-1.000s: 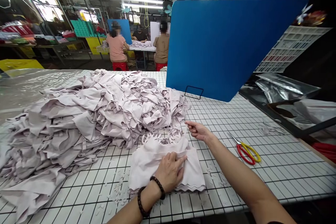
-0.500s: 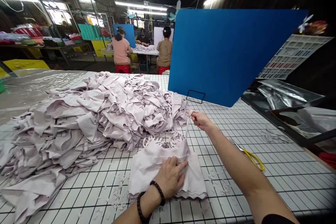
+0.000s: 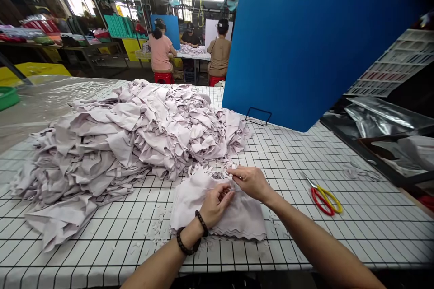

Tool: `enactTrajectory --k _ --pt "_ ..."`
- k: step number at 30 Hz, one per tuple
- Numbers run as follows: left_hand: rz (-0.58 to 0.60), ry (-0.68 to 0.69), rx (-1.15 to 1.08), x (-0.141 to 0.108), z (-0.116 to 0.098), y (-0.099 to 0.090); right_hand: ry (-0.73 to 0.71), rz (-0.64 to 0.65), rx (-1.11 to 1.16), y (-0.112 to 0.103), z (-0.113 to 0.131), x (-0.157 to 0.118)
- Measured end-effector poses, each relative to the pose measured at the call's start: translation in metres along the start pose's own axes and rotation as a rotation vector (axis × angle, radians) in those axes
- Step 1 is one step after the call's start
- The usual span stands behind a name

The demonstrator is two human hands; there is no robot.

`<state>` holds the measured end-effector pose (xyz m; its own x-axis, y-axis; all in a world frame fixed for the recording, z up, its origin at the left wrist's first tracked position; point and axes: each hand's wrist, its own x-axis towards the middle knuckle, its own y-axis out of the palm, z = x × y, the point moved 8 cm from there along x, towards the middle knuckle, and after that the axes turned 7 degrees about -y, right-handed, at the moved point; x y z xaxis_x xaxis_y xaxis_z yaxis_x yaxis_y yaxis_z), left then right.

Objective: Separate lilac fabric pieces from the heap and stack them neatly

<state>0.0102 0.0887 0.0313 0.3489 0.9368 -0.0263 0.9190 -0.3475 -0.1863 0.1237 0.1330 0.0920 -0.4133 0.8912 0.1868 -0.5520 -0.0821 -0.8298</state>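
Observation:
A neat stack of pale lilac fabric pieces (image 3: 193, 203) with wavy front edges lies before me, narrow straps bunched at its far side. My left hand (image 3: 217, 203), wearing two dark bead bracelets, is over the stack with its fingers curled and closed on a thin fabric strap of the top piece. Just beyond it, my right hand (image 3: 252, 184) pinches the same strap between thumb and fingertips; the strap's end is partly hidden. Scissors (image 3: 322, 194) with one red and one yellow handle lie on the table to the right of my right forearm.
A large heap of crumpled lilac fabric (image 3: 135, 131) covers the left and middle of the grid-patterned tabletop (image 3: 288, 244). Small scraps (image 3: 158, 226) are scattered around the stack. A blue panel (image 3: 298, 54) stands at the back right. Several people (image 3: 161, 47) sit at a farther table.
My right hand has come down and closer to my left from its stretched-out pull on the strap. My left hand has gone from lying flat to curled. The red scissor handle is now uncovered.

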Motion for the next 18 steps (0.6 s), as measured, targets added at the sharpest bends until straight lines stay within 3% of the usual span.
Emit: enactTrajectory --k 3,6,10,13,18 --pt "0.015 -0.028 -0.047 0.001 0.004 0.003 -0.009 0.035 -0.067 0.006 0.002 -0.001" --pt "0.017 -0.057 -0.1 0.003 0.007 0.003 0.051 -0.019 -0.044 0.001 -0.001 -0.002" --pt "-0.007 -0.112 -0.183 0.005 0.015 -0.002 0.265 -0.113 0.257 -0.006 -0.017 -0.015" --pt "0.001 -0.144 -0.229 0.006 0.018 -0.003 0.335 0.003 0.511 0.008 -0.019 -0.026" --pt "-0.013 -0.129 -0.127 0.006 0.014 -0.003 0.249 0.129 0.567 0.023 -0.006 -0.029"
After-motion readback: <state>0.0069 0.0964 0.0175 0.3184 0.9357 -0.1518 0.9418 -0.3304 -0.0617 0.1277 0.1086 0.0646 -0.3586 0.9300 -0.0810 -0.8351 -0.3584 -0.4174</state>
